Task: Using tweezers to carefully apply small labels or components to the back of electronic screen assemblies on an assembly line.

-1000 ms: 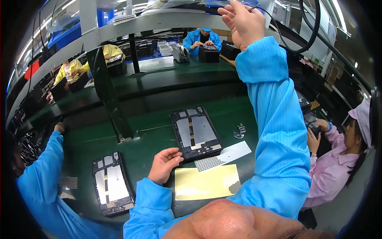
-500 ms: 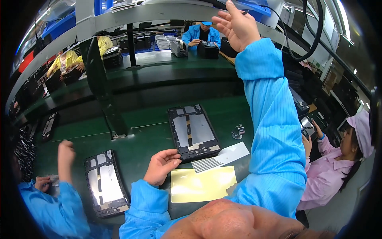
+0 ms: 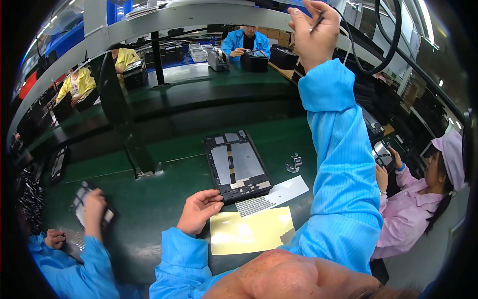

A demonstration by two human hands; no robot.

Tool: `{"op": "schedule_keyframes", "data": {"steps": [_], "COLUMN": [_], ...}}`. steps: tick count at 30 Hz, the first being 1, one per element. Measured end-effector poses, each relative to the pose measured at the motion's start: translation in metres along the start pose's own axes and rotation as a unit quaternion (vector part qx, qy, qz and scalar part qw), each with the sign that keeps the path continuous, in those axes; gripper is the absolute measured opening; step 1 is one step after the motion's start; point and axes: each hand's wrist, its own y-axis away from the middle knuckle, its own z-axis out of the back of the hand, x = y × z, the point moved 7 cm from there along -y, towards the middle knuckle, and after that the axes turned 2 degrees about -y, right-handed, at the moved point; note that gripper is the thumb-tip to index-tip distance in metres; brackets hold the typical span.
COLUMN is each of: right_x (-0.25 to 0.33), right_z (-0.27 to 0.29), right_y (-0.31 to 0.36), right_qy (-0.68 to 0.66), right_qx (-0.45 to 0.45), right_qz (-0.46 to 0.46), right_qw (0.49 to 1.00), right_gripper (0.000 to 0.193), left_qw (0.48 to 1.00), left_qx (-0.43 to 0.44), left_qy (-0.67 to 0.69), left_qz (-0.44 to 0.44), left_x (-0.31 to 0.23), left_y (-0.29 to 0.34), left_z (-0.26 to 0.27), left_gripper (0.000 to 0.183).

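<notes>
A black tablet housing (image 3: 244, 164) with silver panels and a brown ribbon strip lies before me on the green bench, seemingly on top of others. Its lower left corner is held between the thumb and fingers of my left hand (image 3: 199, 212). High at the upper right, my right hand (image 3: 316, 37) is raised by the overhead rail, fingers curled round a thin dark tool (image 3: 316, 23) whose exact kind I cannot make out. Beside the housing lies a white sheet (image 3: 274, 196) with rows of small dark stickers. A yellow sheet (image 3: 249, 231) is nearest me.
A small round metal-and-clear object (image 3: 294, 163) sits right of the housing. At left, a co-worker's blurred hand (image 3: 94, 207) holds another tablet housing (image 3: 79, 202). A grey rail (image 3: 199, 16) crosses overhead, with a dark post (image 3: 115, 99) and hanging black cable (image 3: 396, 45). A person in pink (image 3: 408, 209) sits at right.
My right hand has turned and its fingers have curled; the thin dark tool now shows more. The co-worker's tablet housing has been lifted and moved up and left. My left hand stays at the corner.
</notes>
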Motion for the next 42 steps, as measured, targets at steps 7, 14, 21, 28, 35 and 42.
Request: {"op": "schedule_keyframes", "data": {"steps": [7, 14, 21, 28, 35, 42], "right_x": [-0.007, 0.007, 0.042, 0.003, -0.025, -0.048], "right_z": [-0.031, 0.019, 0.115, 0.270, 0.181, 0.182], "right_y": [-0.014, 0.048, 0.250, 0.294, 0.287, 0.321], "right_qy": [0.098, 0.088, 0.219, 0.166, 0.217, 0.179], "right_qx": [0.023, 0.135, 0.460, -0.041, 0.276, 0.309], "right_qz": [0.030, -0.015, -0.101, -0.478, -0.439, -0.467], "right_qw": [0.995, 0.987, 0.855, 0.862, 0.827, 0.809], "right_gripper": [0.020, 0.028, 0.010, 0.015, 0.040, 0.049], "left_qw": [1.000, 1.000, 0.974, 0.869, 0.863, 0.914], "left_qx": [0.002, 0.019, -0.132, -0.188, -0.248, -0.208], "left_qy": [0.003, -0.004, -0.171, -0.419, -0.426, -0.341], "left_qz": [0.003, 0.005, -0.074, -0.183, -0.112, -0.072], "left_x": [-0.002, 0.001, -0.011, -0.019, -0.007, 0.008], "left_y": [0.002, 0.006, 0.009, 0.003, 0.002, -0.007], "left_z": [0.001, -0.007, 0.001, -0.037, -0.005, -0.008], "left_gripper": [0.038, 0.038, 0.018, 0.028, 0.037, 0.047]}}
